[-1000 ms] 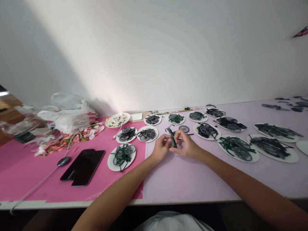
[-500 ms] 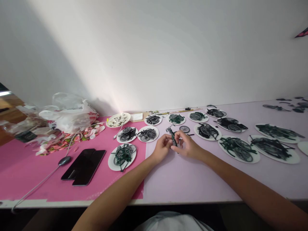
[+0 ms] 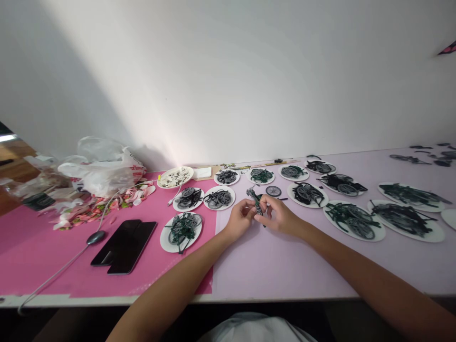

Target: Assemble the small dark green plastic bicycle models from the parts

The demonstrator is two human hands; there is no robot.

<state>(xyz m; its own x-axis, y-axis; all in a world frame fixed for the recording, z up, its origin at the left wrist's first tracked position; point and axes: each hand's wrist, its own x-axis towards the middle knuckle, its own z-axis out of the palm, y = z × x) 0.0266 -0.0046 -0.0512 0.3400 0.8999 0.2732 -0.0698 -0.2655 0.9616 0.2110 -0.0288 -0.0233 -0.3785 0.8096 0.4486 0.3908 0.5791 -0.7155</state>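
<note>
Barely shifted from a second ago, the small dark green plastic piece [image 3: 256, 205] has edged a touch toward the desk's far edge. It is pinched roughly upright between both hands just above the lilac desk [image 3: 285, 270], about midway along it. The left hand [image 3: 239, 219] closes thumb and fingertips narrowly on the piece's lower part. The right hand [image 3: 281, 216] curls in from the other side, its fingertips on the same piece. Both forearms reach in from the near edge with wrists low, seemingly resting on the surface. Such fine work looks best done with wrists braced, the pinch kept close to the joint and the pressure gentle. A loose spoked wheel [image 3: 273, 191] lies just beyond the fingers. White plates [image 3: 163, 240] of dark parts ring the hands, and a black phone [image 3: 123, 246] lies on the pink mat [image 3: 42, 256] toward the near left corner.
</note>
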